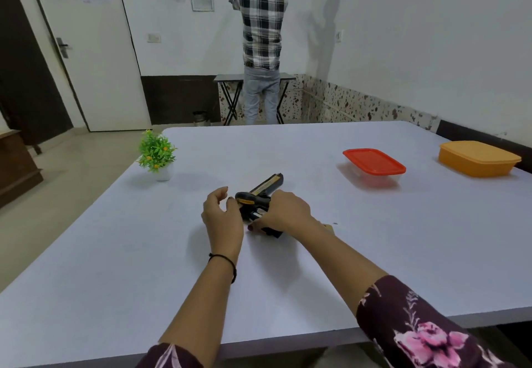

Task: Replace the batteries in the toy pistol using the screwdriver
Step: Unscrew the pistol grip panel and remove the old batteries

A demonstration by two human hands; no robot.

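Black and yellow toy pistol (pixel 268 185) flat on the table (pixel 288 148), your right hand (pixel 288 212) gripping it, your left hand (pixel 223 217) loose, empty

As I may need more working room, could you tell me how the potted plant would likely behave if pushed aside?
The potted plant probably tips easily: its foliage spreads wider than the white pot. It looks light, perhaps artificial, so should slide readily. Standing near the left edge of the table, it could fall off.
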